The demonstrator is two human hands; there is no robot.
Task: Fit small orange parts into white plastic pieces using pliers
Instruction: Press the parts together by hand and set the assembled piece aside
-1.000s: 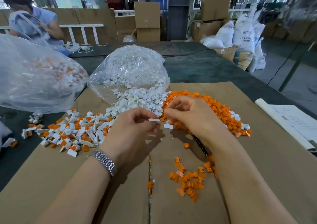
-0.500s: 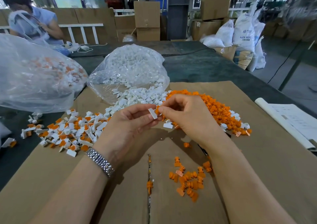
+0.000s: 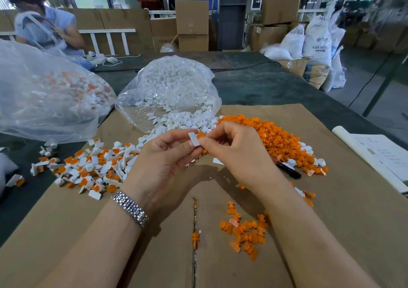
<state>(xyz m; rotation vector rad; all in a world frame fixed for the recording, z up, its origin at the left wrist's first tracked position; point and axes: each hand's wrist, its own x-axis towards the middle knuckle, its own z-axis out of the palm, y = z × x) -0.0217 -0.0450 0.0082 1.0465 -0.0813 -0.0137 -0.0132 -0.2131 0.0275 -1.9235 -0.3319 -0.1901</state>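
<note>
Two hands meet above the brown cardboard sheet (image 3: 331, 221): our left hand (image 3: 161, 164) pinches the small flat white plastic piece (image 3: 194, 139), our right hand (image 3: 234, 153) pinches the tiny orange plastic part (image 3: 201, 135) against it, both featherlight, stiff, best gripped by the edges.

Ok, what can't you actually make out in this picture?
Head view only:
- Orange part: mostly hidden behind the white piece and the right hand; whether it is seated cannot be told.
- Black tool: its front end lies under the right hand.
- Paper: print too small to read, cut off by the right edge.
</note>
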